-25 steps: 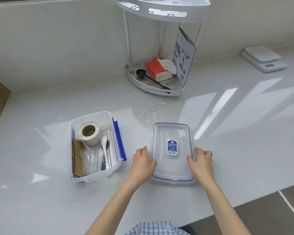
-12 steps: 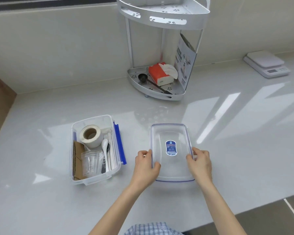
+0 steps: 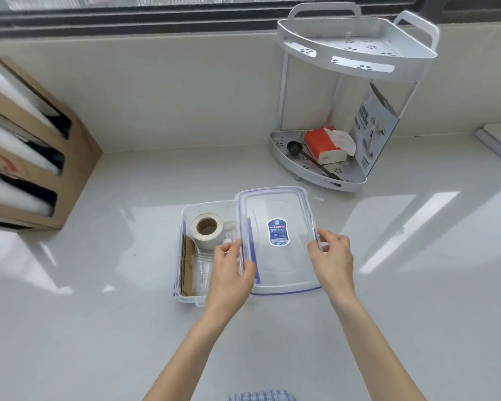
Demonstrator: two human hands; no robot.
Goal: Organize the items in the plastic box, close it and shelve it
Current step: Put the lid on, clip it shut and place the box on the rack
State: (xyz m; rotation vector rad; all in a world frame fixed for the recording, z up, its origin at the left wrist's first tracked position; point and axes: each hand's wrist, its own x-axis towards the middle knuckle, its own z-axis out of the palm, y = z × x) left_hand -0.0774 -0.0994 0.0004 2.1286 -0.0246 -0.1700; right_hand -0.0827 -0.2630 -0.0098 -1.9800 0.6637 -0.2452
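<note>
White counter (image 3: 104, 328) under window, corner rack (image 3: 356, 56) standing at back. Box (image 3: 185, 298) sitting open, already holding tape roll (image 3: 206, 229), cup (image 3: 201, 270), cardboard (image 3: 187, 267). Left hand (image 3: 229, 273) and right hand (image 3: 331, 260) gripping lid (image 3: 281, 267) by long edges, lid overlapping box's right side. Sorting appearing done; seating lid, latching, shelving remaining.

Left hand (image 3: 229, 273) and right hand (image 3: 331, 260) extended forward, fingers curled gripping.
</note>
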